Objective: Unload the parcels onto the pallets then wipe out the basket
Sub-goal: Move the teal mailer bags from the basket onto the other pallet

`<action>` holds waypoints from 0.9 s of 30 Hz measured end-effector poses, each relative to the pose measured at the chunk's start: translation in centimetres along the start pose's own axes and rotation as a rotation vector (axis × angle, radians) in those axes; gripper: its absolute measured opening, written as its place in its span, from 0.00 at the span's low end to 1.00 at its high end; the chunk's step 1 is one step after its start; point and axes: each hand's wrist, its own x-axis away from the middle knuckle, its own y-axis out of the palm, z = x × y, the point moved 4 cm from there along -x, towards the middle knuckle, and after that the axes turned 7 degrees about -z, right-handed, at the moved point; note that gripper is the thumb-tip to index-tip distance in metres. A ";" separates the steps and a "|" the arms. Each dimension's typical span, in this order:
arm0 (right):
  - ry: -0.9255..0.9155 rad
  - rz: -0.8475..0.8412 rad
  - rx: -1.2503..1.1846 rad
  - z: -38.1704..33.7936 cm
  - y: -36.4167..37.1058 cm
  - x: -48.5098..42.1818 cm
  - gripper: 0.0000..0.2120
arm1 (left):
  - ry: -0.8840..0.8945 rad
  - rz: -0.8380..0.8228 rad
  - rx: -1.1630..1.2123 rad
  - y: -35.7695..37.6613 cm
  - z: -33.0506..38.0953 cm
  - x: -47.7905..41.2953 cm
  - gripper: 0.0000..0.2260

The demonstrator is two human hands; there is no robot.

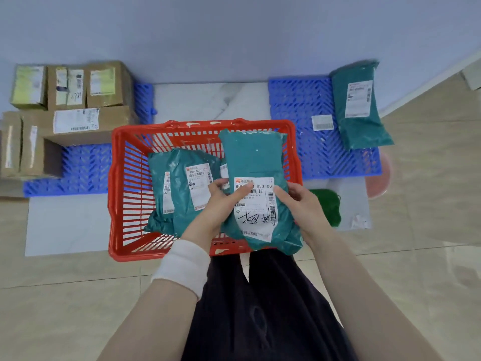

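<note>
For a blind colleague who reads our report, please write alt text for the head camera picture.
The left hand and right hand hold a labelled teal parcel above a red basket containing other teal parcels. Brown boxes sit on the left blue pallet; a single teal parcel lies on the right blue pallet.
</note>
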 end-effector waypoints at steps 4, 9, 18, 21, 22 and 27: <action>-0.005 -0.063 0.032 -0.5 -5.4 0.3 0.19 | 0.121 0.018 0.024 6.3 2.4 -0.9 0.30; 0.033 -0.118 0.018 -1.0 -14.3 -1.0 0.26 | 0.148 0.076 0.043 15.9 2.6 -3.6 0.24; 0.089 -0.094 -0.119 -2.0 -22.8 -6.3 0.21 | 0.121 -0.070 -0.072 24.0 3.1 -8.4 0.34; 0.066 -0.136 -0.075 -3.7 -23.6 -9.0 0.18 | 0.140 -0.039 -0.034 24.6 5.4 -11.3 0.32; 0.051 -0.135 -0.045 -4.3 -23.9 -10.1 0.16 | 0.146 -0.033 -0.035 24.8 6.2 -12.6 0.32; -0.006 -0.039 0.135 -7.2 -26.6 -19.8 0.11 | 0.188 0.026 -0.081 25.9 10.2 -22.4 0.28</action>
